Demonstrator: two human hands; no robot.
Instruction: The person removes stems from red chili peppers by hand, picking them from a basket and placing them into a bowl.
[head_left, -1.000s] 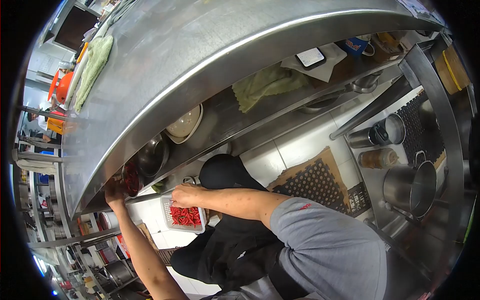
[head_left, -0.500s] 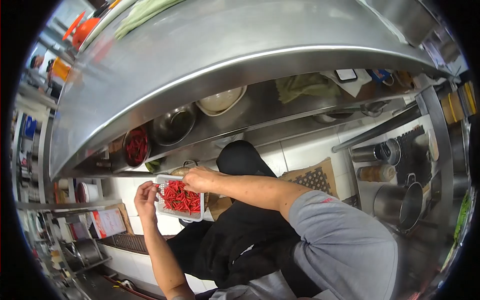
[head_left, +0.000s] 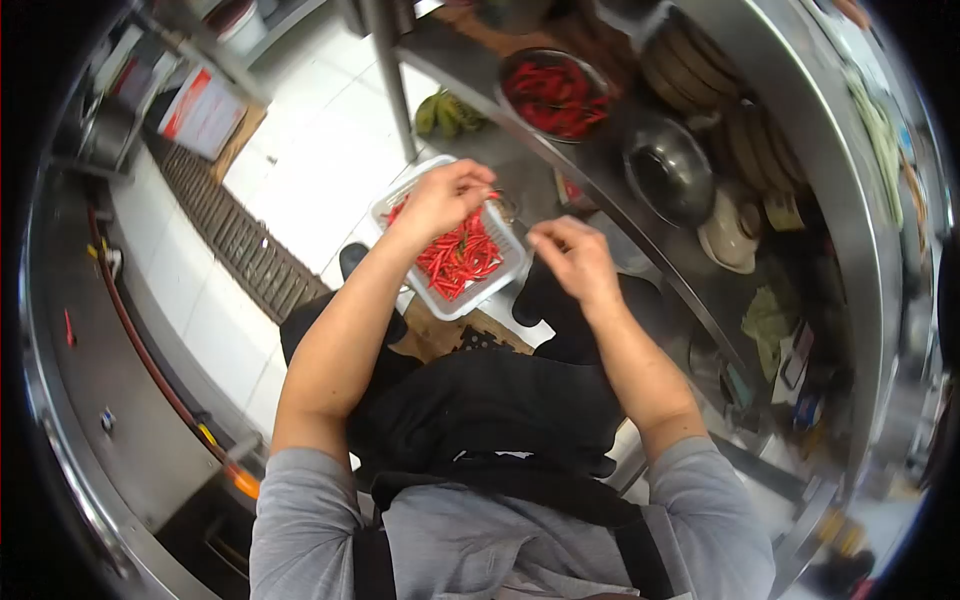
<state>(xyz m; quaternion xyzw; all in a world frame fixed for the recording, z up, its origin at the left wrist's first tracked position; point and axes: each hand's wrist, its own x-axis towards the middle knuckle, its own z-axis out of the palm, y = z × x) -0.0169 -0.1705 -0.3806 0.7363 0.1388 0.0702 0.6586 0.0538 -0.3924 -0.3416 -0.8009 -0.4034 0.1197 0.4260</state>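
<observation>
A white plastic basket (head_left: 392, 205) holds many thin red chilies (head_left: 462, 258), a few with green stems. Over its far rim is my left hand (head_left: 452, 198), fingers bent together, a bit of red chili (head_left: 492, 195) showing at the tips. To the right of the basket, beside its rim, I hold up my right hand (head_left: 578, 258) with thumb and fingertips pinched. Whatever sits in that pinch is too small and blurred to make out.
On the steel under-shelf (head_left: 640, 215) stand a bowl of larger red peppers (head_left: 555, 95) and a steel bowl (head_left: 668, 172). Green bananas or similar produce (head_left: 447, 115) lie near the table leg (head_left: 390, 80). A floor grate (head_left: 235, 240) runs along the left.
The view has swung round, with the shelf now to the right. My right hand has left the chilies and moved outside the basket; my left hand has come over the basket.
</observation>
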